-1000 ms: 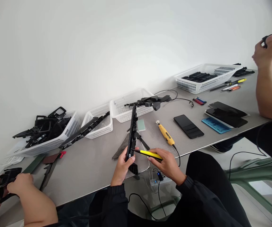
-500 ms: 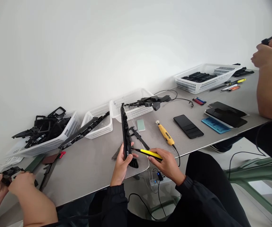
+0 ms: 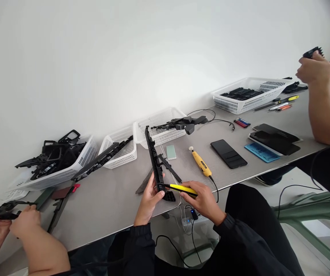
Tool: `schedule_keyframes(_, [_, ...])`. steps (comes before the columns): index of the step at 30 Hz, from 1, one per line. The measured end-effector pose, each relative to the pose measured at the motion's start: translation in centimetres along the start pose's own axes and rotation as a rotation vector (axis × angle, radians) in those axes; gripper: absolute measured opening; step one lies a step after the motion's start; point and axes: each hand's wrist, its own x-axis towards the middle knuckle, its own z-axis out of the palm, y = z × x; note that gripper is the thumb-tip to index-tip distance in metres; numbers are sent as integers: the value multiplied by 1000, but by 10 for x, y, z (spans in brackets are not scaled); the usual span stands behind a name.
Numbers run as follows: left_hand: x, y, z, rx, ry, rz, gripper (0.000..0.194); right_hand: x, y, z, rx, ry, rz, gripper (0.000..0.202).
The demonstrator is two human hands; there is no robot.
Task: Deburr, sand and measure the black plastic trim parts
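Note:
My left hand [image 3: 150, 199] is closed around the lower part of a long black plastic trim piece [image 3: 152, 157], its thumb lying across the front. The piece stands up from the hand, slightly tilted to the left. In my right hand [image 3: 202, 199] is a slim yellow-handled tool [image 3: 183, 188], held like a pen. Its thin dark tip meets the trim piece just above my left thumb; the tip's exact shape is too small to tell. Behind the piece lie a black caliper [image 3: 170, 168] and a dark grey flat scrap [image 3: 144, 183], partly hidden.
White baskets [image 3: 119, 163] line the wall, with black plastic parts [image 3: 192, 122] across one. A yellow rotary tool [image 3: 201, 164], a green-white block [image 3: 171, 151] and a black phone [image 3: 228, 154] lie on the table [image 3: 104, 203]. Co-workers' hands [image 3: 27, 222] hold black parts at both sides.
The trim piece has turned in my left hand, its lower end swinging to the right. The tool's tip sits slightly lower. Co-workers' hands at both sides have shifted with their parts.

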Motion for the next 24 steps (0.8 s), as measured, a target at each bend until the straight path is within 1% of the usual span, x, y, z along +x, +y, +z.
schedule_keyframes(7, [0,-1,-1,-13,15,-4,86,0,0,3,11,29,15,17])
schedule_keyframes(13, [1,-4,-4,-4,42,7,86,1,-1,0,17,-11,1,16])
schedule_keyframes(17, [1,-2,-3,-5,53,-2,90,0,0,2,12,15,14,17])
schedule_keyframes(24, [0,1,-2,-21,43,-21,86,0,-2,1,16,17,16,17])
